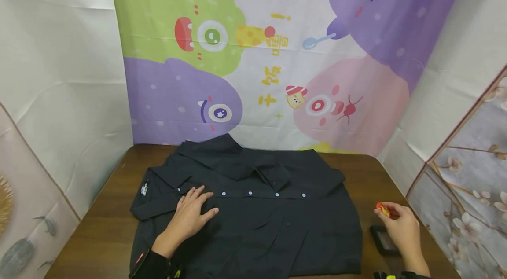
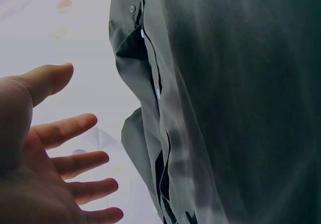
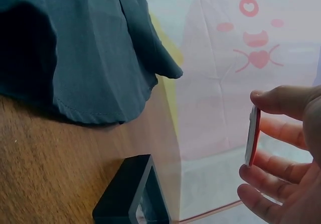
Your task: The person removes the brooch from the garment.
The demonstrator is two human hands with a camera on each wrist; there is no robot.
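Note:
A black shirt (image 1: pixel 253 222) with a collar and a row of white buttons lies spread on the table. Over its left part, close to the row of buttons, is my left hand (image 1: pixel 192 215), fingers straight and spread, holding nothing. The left wrist view shows the same spread fingers (image 2: pixel 90 161) beside the dark cloth. To the right of the shirt, my right hand (image 1: pixel 404 226) pinches a small flat red-and-yellow piece (image 1: pixel 383 210) between thumb and fingertips. Seen edge-on in the right wrist view, this piece (image 3: pixel 253 136) has a pale side and a red side.
A small black open-topped box (image 1: pixel 383 240) stands on the wooden table (image 1: pixel 99 222) just below the right hand. Behind the table hangs a cartoon-printed cloth (image 1: pixel 261 125). White sheets (image 1: pixel 71 81) flank it on both sides.

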